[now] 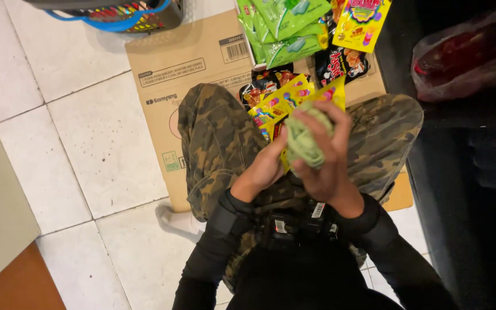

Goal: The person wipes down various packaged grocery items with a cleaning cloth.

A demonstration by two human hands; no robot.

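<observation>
Item: crumpled green packet [307,139], held above the lap, at 12 o'clock from the waist. Right hand [324,154] was closed around it from above; left hand [266,165] was cupped against its 8 o'clock side, fingers partly hidden. Yellow sweet packets [282,102] lay at 11 o'clock of the hands, dark packets [340,64] and green packets [285,28] farther toward 12, all on flattened cardboard [173,69]. Red-filled plastic bag [460,54] at 2 o'clock. Step judged: sorting or gathering packets, one in hand. Next move would call for a firm grip.
</observation>
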